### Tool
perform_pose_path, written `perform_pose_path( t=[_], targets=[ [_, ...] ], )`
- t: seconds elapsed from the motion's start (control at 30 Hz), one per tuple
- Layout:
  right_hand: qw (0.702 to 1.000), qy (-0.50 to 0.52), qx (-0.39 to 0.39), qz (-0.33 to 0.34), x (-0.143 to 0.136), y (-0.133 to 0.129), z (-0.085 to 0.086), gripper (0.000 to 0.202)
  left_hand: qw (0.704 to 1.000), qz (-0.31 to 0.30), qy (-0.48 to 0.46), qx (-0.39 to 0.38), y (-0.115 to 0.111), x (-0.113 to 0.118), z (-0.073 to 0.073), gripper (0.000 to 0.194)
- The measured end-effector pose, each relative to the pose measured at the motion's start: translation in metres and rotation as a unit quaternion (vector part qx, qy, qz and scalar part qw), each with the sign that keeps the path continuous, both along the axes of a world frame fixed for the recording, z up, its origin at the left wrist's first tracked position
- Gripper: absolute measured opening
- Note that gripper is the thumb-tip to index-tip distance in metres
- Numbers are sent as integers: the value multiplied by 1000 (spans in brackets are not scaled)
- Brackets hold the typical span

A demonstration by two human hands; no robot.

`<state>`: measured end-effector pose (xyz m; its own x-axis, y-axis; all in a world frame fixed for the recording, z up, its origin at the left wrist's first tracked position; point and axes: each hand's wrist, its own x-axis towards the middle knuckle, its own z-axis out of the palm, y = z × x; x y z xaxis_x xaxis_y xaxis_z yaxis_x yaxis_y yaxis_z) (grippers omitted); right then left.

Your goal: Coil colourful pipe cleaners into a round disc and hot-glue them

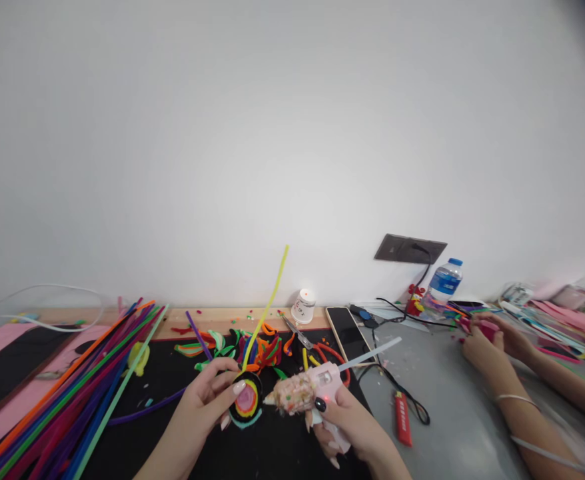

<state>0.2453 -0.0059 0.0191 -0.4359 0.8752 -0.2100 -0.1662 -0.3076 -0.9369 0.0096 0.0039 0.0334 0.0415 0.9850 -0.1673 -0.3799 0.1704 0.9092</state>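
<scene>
My left hand (212, 393) pinches a round coil of pipe cleaners (246, 398), ringed in pink, yellow, orange and black with a light teal strand at its lower edge. A yellow pipe cleaner (267, 303) rises from behind the coil. In my right hand (345, 417) is a pink hot glue gun (327, 380), its nozzle end crusted with colourful bits and a pale glue stick (370, 353) poking out the back. The nozzle tip points left at the coil, a small gap apart. Several bent, colourful pipe cleaner pieces (267, 350) lie behind my hands on the black mat (282, 447).
Long pipe cleaners (72, 400) spread along the left. Behind the mat are scissors (300, 333), a paper cup (303, 305) and a phone (348, 333). To the right lie a red utility knife (402, 419), a water bottle (445, 280) and another person's hands (487, 347) holding something pink.
</scene>
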Motion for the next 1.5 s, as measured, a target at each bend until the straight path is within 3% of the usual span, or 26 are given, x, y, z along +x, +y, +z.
perform_pose_path(
  t=[0.73,1.13,1.5],
  targets=[
    [999,39,14,-21,2,1,-5,47,998,-54,3,20,2,-3,-11,37],
    [999,31,18,-15,2,2,-6,48,990,-128,-12,62,4,-2,-23,29],
    [1000,26,2,-13,0,0,-3,50,987,-152,10,51,0,0,-17,30]
  ],
)
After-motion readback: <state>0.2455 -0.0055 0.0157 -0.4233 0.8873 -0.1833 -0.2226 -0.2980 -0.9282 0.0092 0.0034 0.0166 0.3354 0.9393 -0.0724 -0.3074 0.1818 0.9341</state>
